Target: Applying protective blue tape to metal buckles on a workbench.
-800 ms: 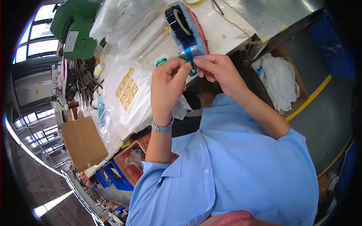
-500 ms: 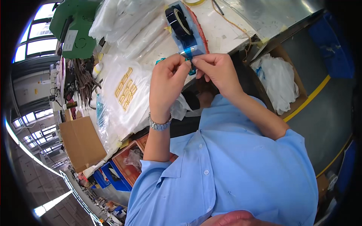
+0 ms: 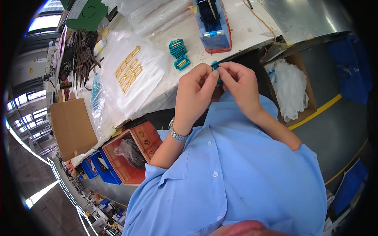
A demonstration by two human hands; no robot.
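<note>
Over the table's front edge, my left hand (image 3: 195,89) and my right hand (image 3: 242,83) meet, fingertips pinched together. Between them is a small piece wrapped in teal film (image 3: 215,65), mostly covered by the fingers. Beyond my left hand, a teal-wrapped gold buckle (image 3: 182,63) lies on the table beside a group of similar wrapped pieces (image 3: 178,48). Several bare gold rectangular buckles (image 3: 129,72) are laid out in rows on white plastic sheeting (image 3: 151,74). The blue tape dispenser (image 3: 220,39) stands just past my hands, a strip of blue tape across its cutting end.
Plastic bags (image 3: 153,13) lie at the back of the table, near a green machine part (image 3: 88,15). A red crate (image 3: 126,171) and blue bins (image 3: 104,169) stand below on the left. At right is a cardboard box (image 3: 305,65) holding white plastic.
Both hands have drawn back from the tape dispenser toward my body, still pinching the teal piece. The view has shifted, uncovering the wrapped pieces on the table and the red crate.
</note>
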